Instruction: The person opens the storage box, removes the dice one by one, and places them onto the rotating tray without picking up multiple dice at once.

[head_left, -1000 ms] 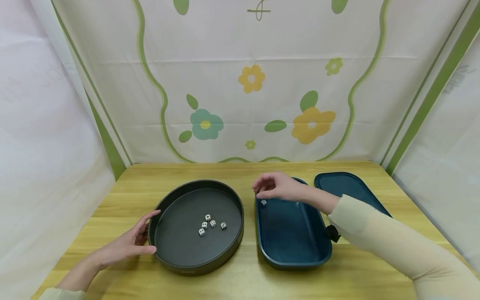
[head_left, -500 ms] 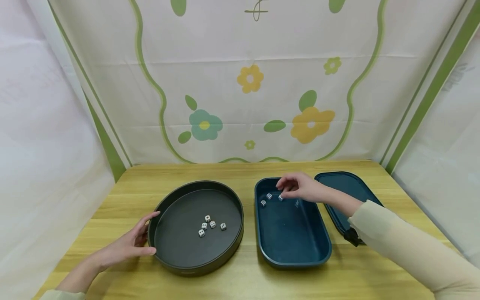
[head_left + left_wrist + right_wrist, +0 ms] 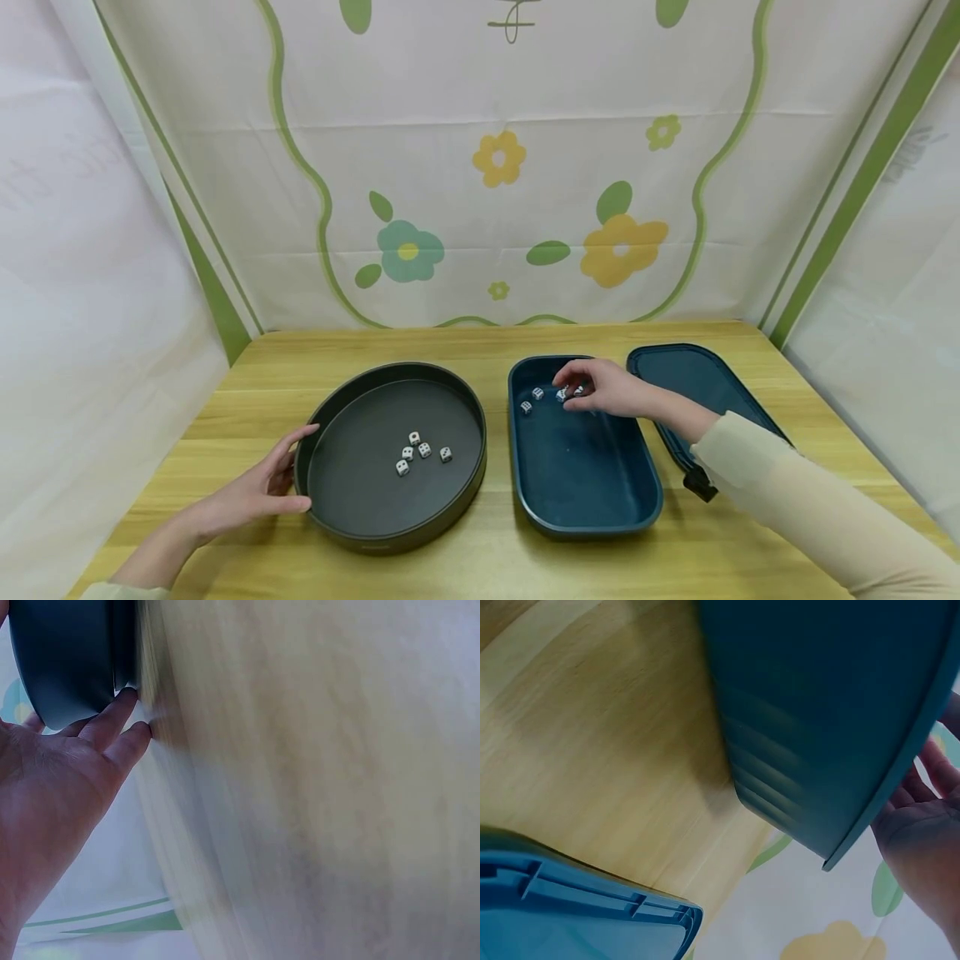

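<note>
In the head view my left hand (image 3: 251,487) rests against the left side of a round dark pan (image 3: 431,529), thumb and forefinger spread along its rim. The left wrist view has the fingers (image 3: 112,724) against the pan's outer wall. Several white dice (image 3: 424,450) lie in the pan. My right hand (image 3: 607,389) is inside the far end of a blue rectangular container (image 3: 588,532), its thumb and fingers parted. Dice (image 3: 562,396) show in that gap. Left of the fingertips sit two more dice, one upper (image 3: 537,393) and one lower (image 3: 526,407).
A blue lid (image 3: 686,367) lies on the wooden table (image 3: 300,567) behind and right of the container, partly covered by the right forearm. A dark object (image 3: 700,483) shows beside the right sleeve. A flower-patterned white cloth (image 3: 457,183) hangs behind the table.
My right hand has moved right from the container's left rim to over the dice inside, then lowered slightly with its fingers parting. My left hand and the pan have stayed in place.
</note>
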`<action>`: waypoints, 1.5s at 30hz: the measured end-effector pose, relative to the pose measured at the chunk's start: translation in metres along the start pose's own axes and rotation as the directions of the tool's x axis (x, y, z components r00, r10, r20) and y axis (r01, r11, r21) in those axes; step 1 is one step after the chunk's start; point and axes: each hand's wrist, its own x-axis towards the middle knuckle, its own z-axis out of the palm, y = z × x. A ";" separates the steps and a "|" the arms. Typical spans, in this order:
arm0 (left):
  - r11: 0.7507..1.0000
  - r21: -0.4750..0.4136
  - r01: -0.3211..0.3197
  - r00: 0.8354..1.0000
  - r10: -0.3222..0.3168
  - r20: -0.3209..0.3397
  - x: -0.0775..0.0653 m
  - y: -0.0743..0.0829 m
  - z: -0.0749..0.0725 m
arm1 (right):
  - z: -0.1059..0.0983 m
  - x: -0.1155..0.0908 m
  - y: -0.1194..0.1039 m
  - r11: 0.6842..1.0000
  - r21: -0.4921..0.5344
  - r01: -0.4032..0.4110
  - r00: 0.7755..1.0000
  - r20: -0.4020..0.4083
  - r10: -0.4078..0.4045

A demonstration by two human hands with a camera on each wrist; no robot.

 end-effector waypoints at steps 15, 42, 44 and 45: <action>1.000 0.000 -0.001 1.000 0.001 -0.012 -0.001 0.002 0.001 | -0.007 0.003 0.003 0.989 -0.144 -0.023 0.999 0.030 0.028; 0.999 0.019 -0.042 0.999 0.042 -0.006 0.001 0.001 0.002 | -0.008 0.011 0.008 0.941 -0.312 -0.131 0.988 0.038 0.150; 0.999 0.015 -0.044 0.999 0.044 -0.004 0.002 0.001 0.002 | -0.007 0.011 0.008 0.941 -0.309 -0.139 0.986 0.043 0.160; 0.999 0.012 -0.043 0.999 0.043 -0.003 0.002 0.001 0.002 | -0.007 0.011 0.009 0.942 -0.305 -0.141 0.986 0.046 0.162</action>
